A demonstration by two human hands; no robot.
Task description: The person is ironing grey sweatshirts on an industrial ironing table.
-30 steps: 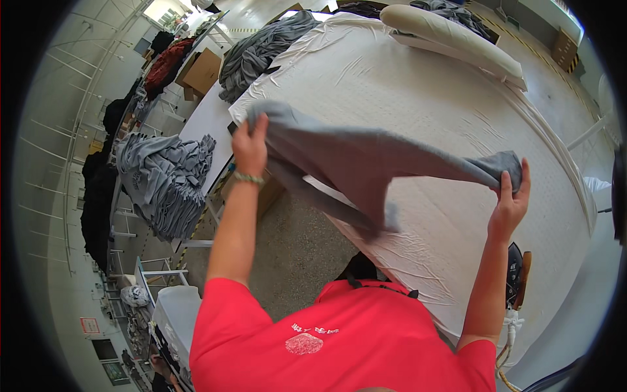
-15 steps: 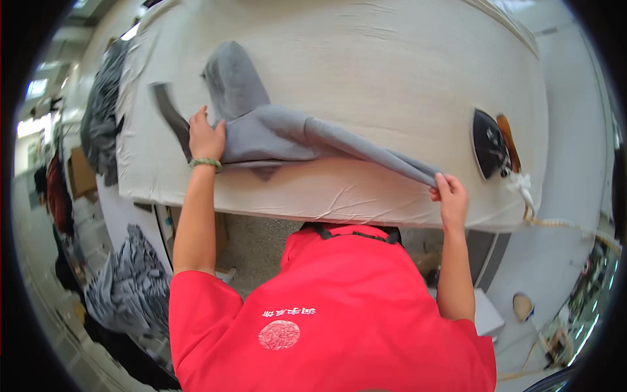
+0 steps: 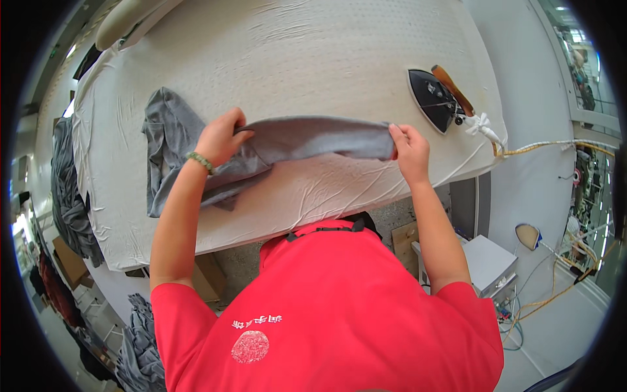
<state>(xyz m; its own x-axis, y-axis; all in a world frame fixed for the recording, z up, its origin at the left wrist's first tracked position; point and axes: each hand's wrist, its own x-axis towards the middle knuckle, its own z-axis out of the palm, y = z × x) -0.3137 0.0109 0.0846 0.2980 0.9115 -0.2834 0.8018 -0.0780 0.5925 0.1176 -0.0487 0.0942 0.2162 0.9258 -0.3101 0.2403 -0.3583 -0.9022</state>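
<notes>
A grey knit-looking garment (image 3: pixel 320 134) is stretched sideways along the near part of a cloth-covered table (image 3: pixel 313 52). My left hand (image 3: pixel 221 136), with a beaded band at its wrist, pinches the upper edge of the long tube-like part. At that part's right end, my right hand (image 3: pixel 410 150) grips the corner between thumb and fingers. Between the hands the fabric hangs taut along its top and drapes toward the table. The rest of the garment lies bunched to the left, partly hidden behind my left hand and forearm.
An iron (image 3: pixel 434 101) with a brown handle rests on its side at the table's right, its pale hose (image 3: pixel 548 145) trailing off right. Grey cloth (image 3: pixel 68 189) hangs at the left edge; a grey pile (image 3: pixel 140 346) is below. A padded arm (image 3: pixel 130 19) juts in at far left.
My left hand has left the garment's bunched left part and now grips the tube-like part's edge. That part is spread wider and raised between both hands. The whole view has shifted.
</notes>
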